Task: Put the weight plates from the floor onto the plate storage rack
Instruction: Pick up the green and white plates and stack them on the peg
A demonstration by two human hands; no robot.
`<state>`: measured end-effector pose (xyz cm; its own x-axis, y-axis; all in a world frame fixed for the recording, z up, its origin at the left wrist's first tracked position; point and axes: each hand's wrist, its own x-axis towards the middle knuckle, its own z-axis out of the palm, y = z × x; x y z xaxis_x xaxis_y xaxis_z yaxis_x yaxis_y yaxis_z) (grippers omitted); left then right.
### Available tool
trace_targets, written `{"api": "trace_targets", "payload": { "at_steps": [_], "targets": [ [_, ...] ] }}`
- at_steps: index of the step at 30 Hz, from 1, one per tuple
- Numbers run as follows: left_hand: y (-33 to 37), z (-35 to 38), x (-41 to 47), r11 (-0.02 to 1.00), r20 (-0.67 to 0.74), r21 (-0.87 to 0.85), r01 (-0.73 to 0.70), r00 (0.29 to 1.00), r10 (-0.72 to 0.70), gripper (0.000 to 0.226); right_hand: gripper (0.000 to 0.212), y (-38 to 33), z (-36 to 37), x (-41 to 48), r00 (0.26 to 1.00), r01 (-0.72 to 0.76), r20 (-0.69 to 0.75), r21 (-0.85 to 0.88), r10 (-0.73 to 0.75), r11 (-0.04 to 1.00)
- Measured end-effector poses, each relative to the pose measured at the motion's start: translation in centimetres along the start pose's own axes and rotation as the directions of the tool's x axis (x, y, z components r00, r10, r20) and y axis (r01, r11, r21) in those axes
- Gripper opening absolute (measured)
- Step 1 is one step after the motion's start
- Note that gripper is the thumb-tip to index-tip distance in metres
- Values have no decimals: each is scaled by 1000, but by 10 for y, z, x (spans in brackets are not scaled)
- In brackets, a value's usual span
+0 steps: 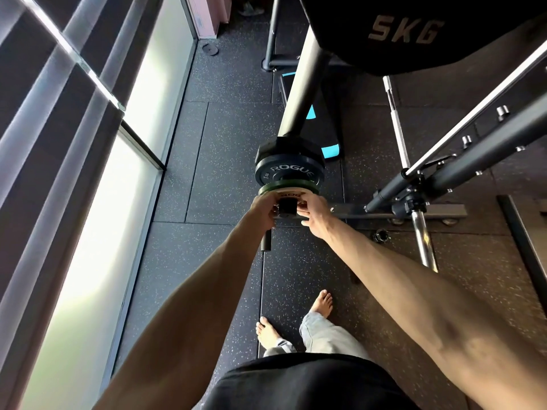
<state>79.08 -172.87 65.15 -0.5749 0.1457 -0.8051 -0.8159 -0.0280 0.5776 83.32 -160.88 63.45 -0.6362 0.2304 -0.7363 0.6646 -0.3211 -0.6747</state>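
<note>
- Left grip [264,210] and right grip [314,213]: both arms reach forward and down. The two grips meet at the near end of a black peg [286,206] of the plate rack.
- Left grip: fingers are curled round the left rim of a small white plate [291,192], grasping it.
- Right grip: fingers are curled round the right rim of the same plate, also grasping it.
- White plate: it sits on the peg between the two grips. The peg's square end pokes out toward the camera between the fingers.
- Just beyond the grips, face to face behind the white plate: a thin green plate [313,190], then a black plate [291,173] lettered ROGUE, then an angular-edged dark plate [284,147] farthest off.
- A dark tube [302,93] runs up and away from the far side of that stack.
- Directly below the left grip: a short black stub [265,242] points down. Its upper end is hidden by the hand.
- To the right of the right grip: a grey base bar [384,211] lies flat on the floor [225,143]. Past it are a chrome bar end [424,241] and a small ring-shaped collar [381,235] on the floor.
- Far beyond the grips, at the top edge: a large black plate face marked 5KG [414,31].
- Below the forearms: bare feet [322,303] stand on the speckled floor.
</note>
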Motion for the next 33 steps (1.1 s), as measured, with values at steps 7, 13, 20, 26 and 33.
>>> {"api": "trace_targets", "payload": {
  "at_steps": [7, 13, 20, 26, 33],
  "targets": [
    [28, 9, 10, 988, -33, 155, -17, 999, 23, 13, 29, -27, 4, 17, 1000, 20, 16, -72, -18, 997],
    [47, 20, 28, 983, -58, 173, -63, 996, 74, 20, 28, -46, 8, 30, 1000, 17, 7, -121, -16, 992],
    [63, 25, 44, 965, -73, 259, -43, 995, 65, 25, 27, -58, 9, 45, 999, 37, 12, -135, -36, 990],
    [75, 27, 55, 973, -84, 208, -96, 990, 116, 27, 27, -75, 7, 59, 1000, 28, 12, -151, -27, 988],
    [80, 28, 64, 969, -110, 231, -93, 987, 121, 23, 26, -78, -1, 72, 996, 29, 90, -208, -11, 978]
  ]
}}
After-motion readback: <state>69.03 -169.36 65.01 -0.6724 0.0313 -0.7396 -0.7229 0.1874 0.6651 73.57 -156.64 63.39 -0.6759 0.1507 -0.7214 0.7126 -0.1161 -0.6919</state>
